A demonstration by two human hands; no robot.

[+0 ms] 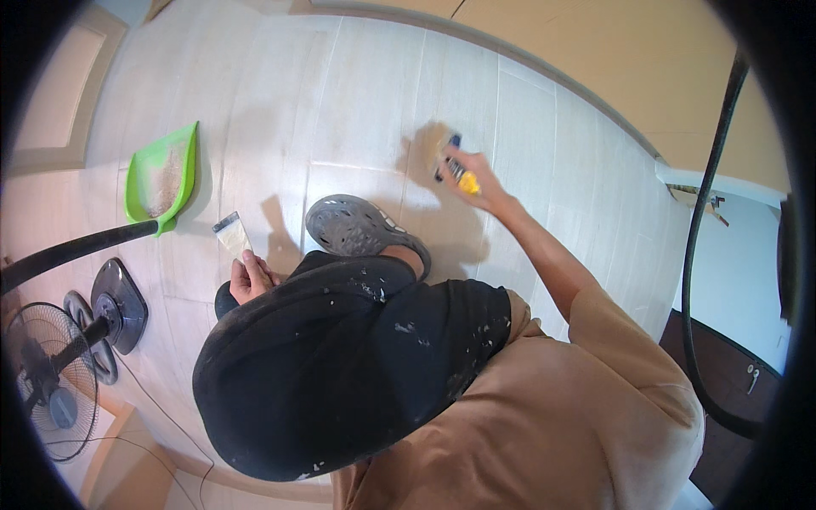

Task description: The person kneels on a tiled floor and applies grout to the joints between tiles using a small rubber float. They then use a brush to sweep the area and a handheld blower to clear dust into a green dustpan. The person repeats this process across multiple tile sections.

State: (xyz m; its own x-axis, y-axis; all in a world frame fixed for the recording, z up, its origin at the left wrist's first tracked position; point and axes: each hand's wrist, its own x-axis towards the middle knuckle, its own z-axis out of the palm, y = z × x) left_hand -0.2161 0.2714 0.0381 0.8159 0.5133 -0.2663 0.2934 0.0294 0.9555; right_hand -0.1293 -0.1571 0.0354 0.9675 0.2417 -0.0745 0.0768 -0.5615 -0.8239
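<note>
My right hand (481, 184) is stretched out low over the tiled floor (374, 110), closed around a blurred black-and-yellow hand tool (467, 181) with a dark blue end. Motion blur and my fingers hide its exact kind. Close to my bent knee, my left hand (248, 279) grips a flat scraper (231, 235), pale along its body with a dark straight edge pointing away from me. A grey clog (353, 225) on my foot rests on the tiles between the two hands.
Left of the scraper lies a green dustpan (161, 178) holding pale dust, with a black hose (76, 255) reaching to it. A black fan (59, 374) lies near its base, trailing cords. Tan panels (629, 76) border the far floor edge; another black cable (701, 212) hangs at right.
</note>
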